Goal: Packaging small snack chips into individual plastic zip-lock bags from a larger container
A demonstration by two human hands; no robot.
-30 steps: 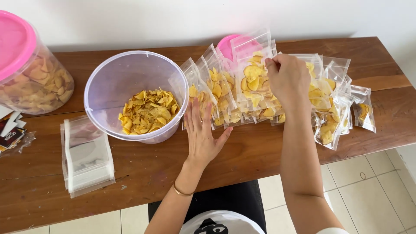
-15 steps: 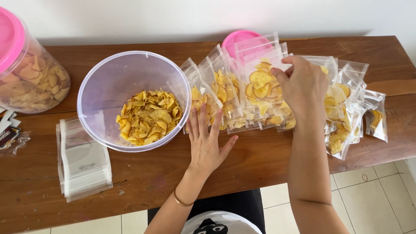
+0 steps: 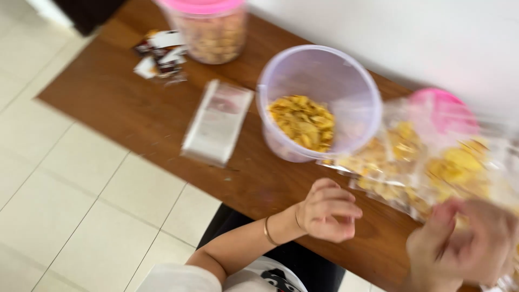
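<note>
Packing chips: my left hand (image 3: pixel 327 211) curls empty over the worktop (image 3: pixel 135 113). Right hand (image 3: pixel 467 246) is blurred near the filled bags (image 3: pixel 411 162); I cannot tell its grip. Next comes steadying a bag.

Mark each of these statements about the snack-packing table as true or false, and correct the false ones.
1. The open clear tub holds yellow chips. True.
2. The left hand lies flat on the wooden table. False: its fingers are curled and it is raised above the table edge.
3. A stack of empty clear bags lies to the left of the tub in the picture. True.
4. The jar of chips at the far end has a blue lid. False: its lid is pink.
5. The filled chip bags lie between the tub and the right hand. True.
6. The left wrist is bare. False: it wears a thin bracelet.
</note>
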